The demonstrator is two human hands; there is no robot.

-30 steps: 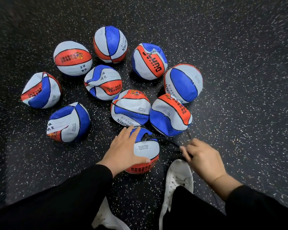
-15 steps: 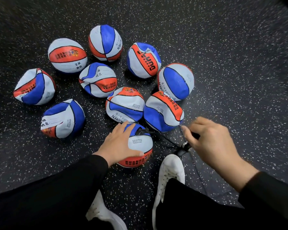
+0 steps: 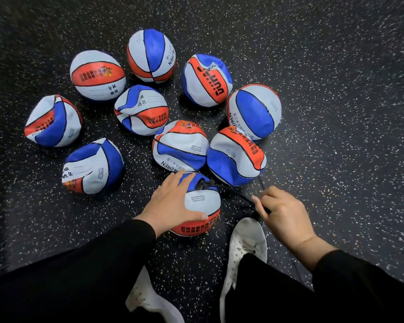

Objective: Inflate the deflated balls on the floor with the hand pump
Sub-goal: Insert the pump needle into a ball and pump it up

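Centrally, just below mid-frame, the ball (image 3: 202, 203) being filled lies on the speckled floor (image 3: 336, 113); it is panelled in blue, white and red, with small print on the white panel and a red band at its 6 o'clock edge. The left hand (image 3: 173, 203) lies across its 9 o'clock side, fingers spread flat and thumb along the red band, pressing rather than gripping. A black hose (image 3: 233, 192) plugs into the ball near 12 o'clock and runs toward 3 o'clock into the right hand (image 3: 283, 213), whose fingers are curled shut around the pump (image 3: 266, 209).

Nine more balls (image 3: 180, 145) of the same colours lie from 9 to 1 o'clock of the filled one. Most are dented and creased; the two nearest, at 12 and 1 o'clock, lie just beside it.

Most of the pump is hidden by the right hand; only a dark stub shows at the fingers. A white shoe (image 3: 245, 238) sits at 5 o'clock, its heel covered by a black trouser leg. A second shoe (image 3: 149, 297) is cut off by the bottom edge. Black sleeves cover both wrists. The frame's corners are blurred.
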